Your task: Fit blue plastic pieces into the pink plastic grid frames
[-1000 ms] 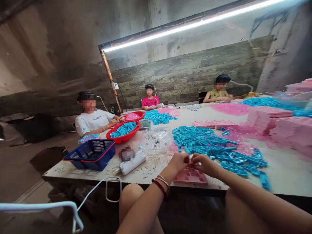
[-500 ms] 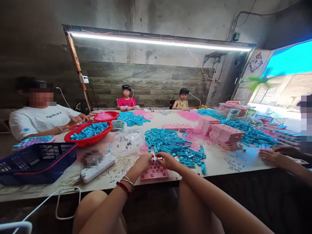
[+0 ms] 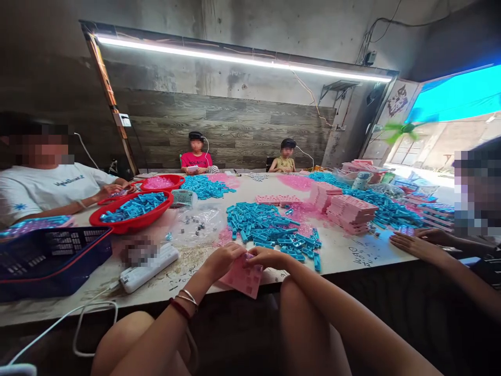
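Observation:
My left hand (image 3: 224,259) and my right hand (image 3: 268,257) meet at the near edge of the table (image 3: 352,257), fingers curled over the top edge of a pink plastic tray (image 3: 243,279). The tray tilts toward me, its lower end hanging past the table edge. Just beyond my hands lies a heap of blue plastic pieces (image 3: 270,228). Bracelets circle my left wrist.
A white power strip (image 3: 147,264) and a blue basket (image 3: 50,257) lie to my left, with a red bowl of blue pieces (image 3: 131,210) behind. Stacks of pink trays (image 3: 350,211) stand right of centre. Other people sit around the table; one person's hands (image 3: 417,243) rest at the right.
The pink tray lay flat on the table under my hands; now both hands have tipped it up toward me. The view has swung to the right.

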Motion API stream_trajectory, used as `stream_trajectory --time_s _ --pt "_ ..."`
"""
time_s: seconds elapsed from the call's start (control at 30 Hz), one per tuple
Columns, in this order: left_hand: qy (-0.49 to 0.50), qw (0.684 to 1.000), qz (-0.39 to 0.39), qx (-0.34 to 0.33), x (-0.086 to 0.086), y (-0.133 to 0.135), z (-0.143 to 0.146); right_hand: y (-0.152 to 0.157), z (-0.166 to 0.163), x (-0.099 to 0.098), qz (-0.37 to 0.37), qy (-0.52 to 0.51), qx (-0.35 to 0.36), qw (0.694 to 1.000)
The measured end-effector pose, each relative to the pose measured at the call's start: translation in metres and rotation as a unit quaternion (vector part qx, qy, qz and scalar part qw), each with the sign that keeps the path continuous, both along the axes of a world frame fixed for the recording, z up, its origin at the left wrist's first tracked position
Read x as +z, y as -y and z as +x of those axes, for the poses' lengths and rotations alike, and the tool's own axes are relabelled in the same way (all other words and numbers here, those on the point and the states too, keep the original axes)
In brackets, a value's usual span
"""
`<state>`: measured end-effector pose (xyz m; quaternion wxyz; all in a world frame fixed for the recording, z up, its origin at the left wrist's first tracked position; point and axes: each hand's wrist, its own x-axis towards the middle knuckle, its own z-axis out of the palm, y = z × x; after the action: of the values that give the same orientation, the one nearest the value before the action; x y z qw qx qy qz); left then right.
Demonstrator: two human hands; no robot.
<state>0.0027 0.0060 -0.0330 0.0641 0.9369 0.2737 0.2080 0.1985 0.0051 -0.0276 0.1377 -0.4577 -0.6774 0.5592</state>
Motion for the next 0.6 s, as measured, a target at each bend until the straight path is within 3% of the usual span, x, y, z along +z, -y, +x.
stream_trajectory --time_s 0.2,0.33,0.47,0.53,0.6 --pt "0.107 0.991 -0.043 0.061 0.002 -0.001 -0.012 0.002 -0.009 0.002 -0.110 0.021 -0.047 0.993" --pt "0.136 0.969 -0.049 0.202 0.005 -0.015 -0.028 0.002 -0.009 0.002 -0.142 0.043 -0.037 0.988" --pt "0.037 0.928 -0.052 0.368 0.004 -0.035 -0.048 0.002 -0.007 0.003 -0.116 0.070 -0.018 0.991" --pt "-0.004 0.919 -0.054 0.391 0.002 -0.046 -0.059 0.001 -0.008 0.003 -0.074 0.065 0.013 0.995" --pt "-0.026 0.920 -0.060 0.386 -0.001 -0.058 -0.070 -0.001 -0.010 0.002 0.027 0.092 0.025 0.995"
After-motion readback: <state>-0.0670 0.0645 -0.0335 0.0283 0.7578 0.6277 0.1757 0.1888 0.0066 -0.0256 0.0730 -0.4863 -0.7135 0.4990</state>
